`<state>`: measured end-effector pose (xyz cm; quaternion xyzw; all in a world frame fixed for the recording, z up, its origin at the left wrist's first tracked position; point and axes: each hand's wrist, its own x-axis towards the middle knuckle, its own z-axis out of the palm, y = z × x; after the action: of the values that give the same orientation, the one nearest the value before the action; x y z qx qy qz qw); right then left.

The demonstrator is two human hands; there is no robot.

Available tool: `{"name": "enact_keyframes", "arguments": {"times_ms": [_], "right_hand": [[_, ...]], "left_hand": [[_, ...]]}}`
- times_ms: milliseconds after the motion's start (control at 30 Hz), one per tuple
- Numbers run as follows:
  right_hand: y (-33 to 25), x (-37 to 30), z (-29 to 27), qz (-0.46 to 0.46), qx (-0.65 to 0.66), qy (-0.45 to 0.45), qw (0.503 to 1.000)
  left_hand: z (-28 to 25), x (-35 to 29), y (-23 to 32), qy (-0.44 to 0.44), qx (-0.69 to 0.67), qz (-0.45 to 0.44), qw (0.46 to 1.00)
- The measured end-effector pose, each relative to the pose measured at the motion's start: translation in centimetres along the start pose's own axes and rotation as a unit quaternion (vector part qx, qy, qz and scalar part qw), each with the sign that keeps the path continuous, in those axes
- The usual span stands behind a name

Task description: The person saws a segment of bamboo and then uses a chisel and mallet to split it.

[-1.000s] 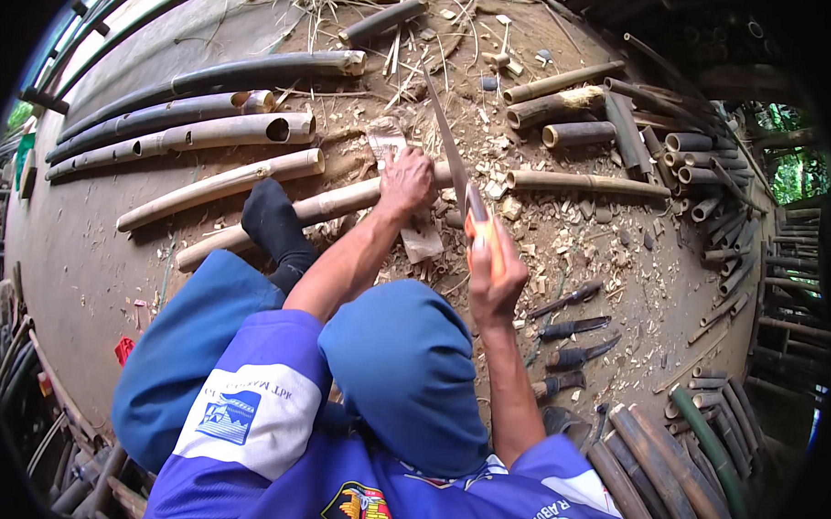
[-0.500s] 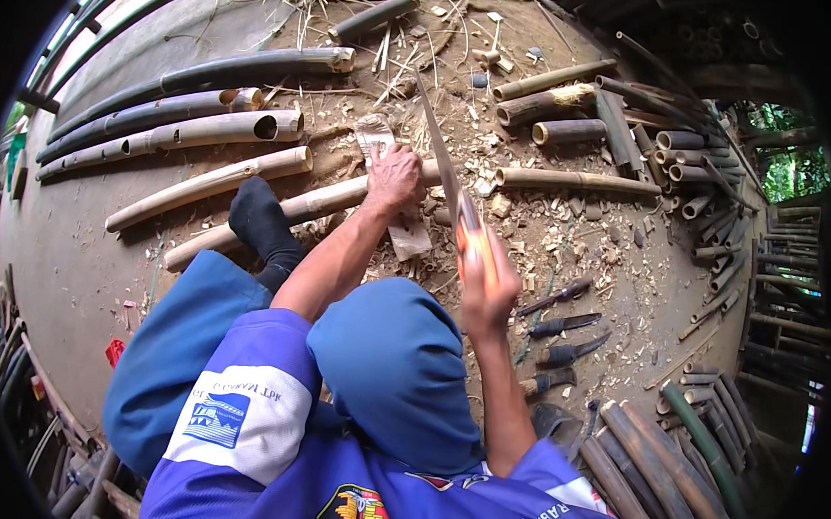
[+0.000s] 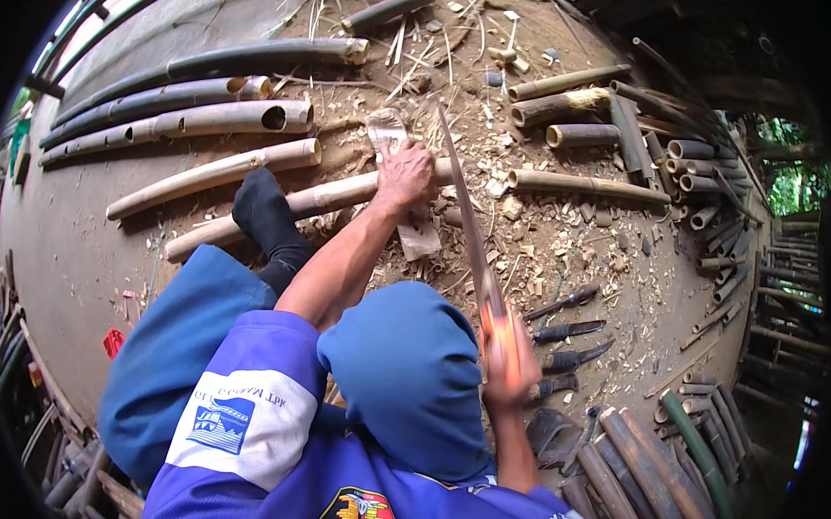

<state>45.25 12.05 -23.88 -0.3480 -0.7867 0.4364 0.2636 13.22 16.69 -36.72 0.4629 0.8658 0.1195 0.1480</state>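
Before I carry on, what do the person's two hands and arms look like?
Both the left hand and the right hand are without gloves, the right one blurred. The forearms are bare. The left sleeve is violet-blue with a broad white panel carrying a blue emblem and lettering. The right sleeve, partly cut off, shows violet-blue too.

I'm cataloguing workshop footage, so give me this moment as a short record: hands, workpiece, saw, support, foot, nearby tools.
Left hand: curled over the bamboo pole near its right end
Right hand: grips the orange-handled saw
Saw position: blade alongside the pole's right end; contact unclear
Support: flat wooden board beneath the pole
Foot: black-socked foot across the pole
Nearby tools: knives right of the right hand
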Motion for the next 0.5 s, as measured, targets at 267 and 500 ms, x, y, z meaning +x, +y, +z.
{"name": "enact_keyframes", "arguments": {"times_ms": [267,500], "right_hand": [[0.8,5.5,3.3,-0.023,0.0,0.055,0.998],[-0.9,-5.3,-1.9,0.041,0.001,0.008,0.999]], "left_hand": [[1.3,1.8,0.8,0.048,0.02,0.033,0.998],[0.8,0.8,-0.6,0.044,0.026,0.01,0.999]]}}
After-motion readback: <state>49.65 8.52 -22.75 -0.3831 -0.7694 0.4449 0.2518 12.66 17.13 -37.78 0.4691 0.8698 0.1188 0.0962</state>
